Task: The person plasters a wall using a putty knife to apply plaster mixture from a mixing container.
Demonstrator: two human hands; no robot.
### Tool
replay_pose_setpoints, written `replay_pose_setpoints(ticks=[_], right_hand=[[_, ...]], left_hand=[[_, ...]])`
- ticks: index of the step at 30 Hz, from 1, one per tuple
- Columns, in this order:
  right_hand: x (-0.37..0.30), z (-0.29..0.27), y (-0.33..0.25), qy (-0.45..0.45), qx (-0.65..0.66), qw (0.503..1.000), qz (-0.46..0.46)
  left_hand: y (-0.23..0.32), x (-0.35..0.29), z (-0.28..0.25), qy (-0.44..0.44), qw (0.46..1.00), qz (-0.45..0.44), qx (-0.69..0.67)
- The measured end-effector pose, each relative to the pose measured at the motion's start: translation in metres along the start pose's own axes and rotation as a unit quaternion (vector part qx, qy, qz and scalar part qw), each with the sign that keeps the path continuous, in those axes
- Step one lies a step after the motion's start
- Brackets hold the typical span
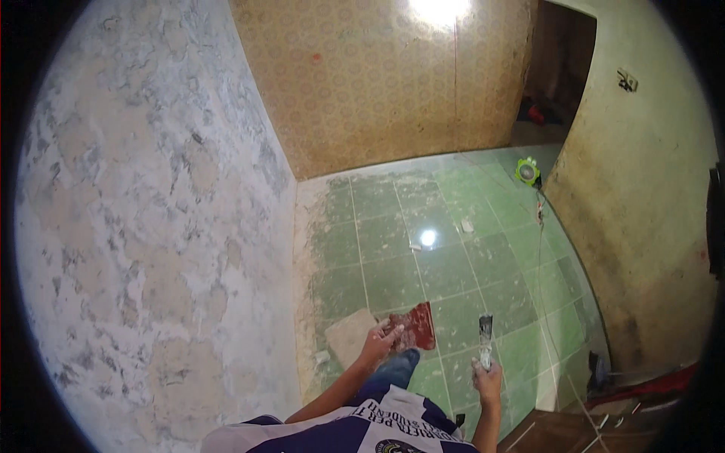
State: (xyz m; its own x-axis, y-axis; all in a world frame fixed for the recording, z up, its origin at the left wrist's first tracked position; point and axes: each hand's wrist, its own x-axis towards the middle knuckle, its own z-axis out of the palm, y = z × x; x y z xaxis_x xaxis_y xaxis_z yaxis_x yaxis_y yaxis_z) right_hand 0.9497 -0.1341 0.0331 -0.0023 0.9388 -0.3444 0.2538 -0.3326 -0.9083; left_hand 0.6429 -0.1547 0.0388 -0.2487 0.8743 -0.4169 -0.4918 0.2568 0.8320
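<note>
My left hand (380, 341) is closed on a dark red, flat putty spreader (417, 328) smudged with pale filler. In my right hand (488, 378) is a putty knife (485, 329), its dark blade pointing away from me and its handle smeared white. The two tools are apart, with the tiled floor beneath them. Next to my left hand, a pale beige flat piece (347, 338) lies on the floor by the left wall. My left leg in blue jeans (399, 368) shows below the spreader.
A patchy, filler-smeared wall (151, 226) rises at the left. Green floor tiles (385, 275) carry white dust and small scraps (467, 226). A round lime-green device (527, 172) stands far right, near a cable (541, 257) and a dark doorway (557, 68). A brown ledge (547, 432) lies lower right.
</note>
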Motion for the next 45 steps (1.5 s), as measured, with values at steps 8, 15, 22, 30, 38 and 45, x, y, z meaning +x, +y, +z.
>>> replay_pose_setpoints(ticks=[8, 15, 22, 30, 38, 45], right_hand=[[0.183, 0.039, -0.071, -0.04, -0.053, 0.997, -0.05], [0.316, 0.067, -0.179, -0.024, -0.077, 0.993, -0.086], [0.462, 0.063, -0.202, -0.065, -0.04, 0.985, -0.155], [0.628, 0.065, -0.279, -0.204, -0.028, 0.967, -0.152], [0.746, 0.093, -0.361, -0.286, -0.041, 0.939, -0.185], [0.817, 0.173, -0.364, -0.379, 0.047, 0.899, -0.217]], left_hand=[[0.058, 0.157, 0.026, -0.009, 0.999, 0.004, -0.047], [0.13, 0.271, 0.048, 0.047, 0.993, 0.076, -0.071], [0.156, 0.361, 0.095, 0.108, 0.992, 0.062, -0.022], [0.17, 0.47, 0.171, 0.189, 0.976, 0.089, -0.068], [0.201, 0.556, 0.225, 0.266, 0.958, 0.099, -0.035], [0.222, 0.626, 0.192, 0.281, 0.936, 0.172, -0.126]])
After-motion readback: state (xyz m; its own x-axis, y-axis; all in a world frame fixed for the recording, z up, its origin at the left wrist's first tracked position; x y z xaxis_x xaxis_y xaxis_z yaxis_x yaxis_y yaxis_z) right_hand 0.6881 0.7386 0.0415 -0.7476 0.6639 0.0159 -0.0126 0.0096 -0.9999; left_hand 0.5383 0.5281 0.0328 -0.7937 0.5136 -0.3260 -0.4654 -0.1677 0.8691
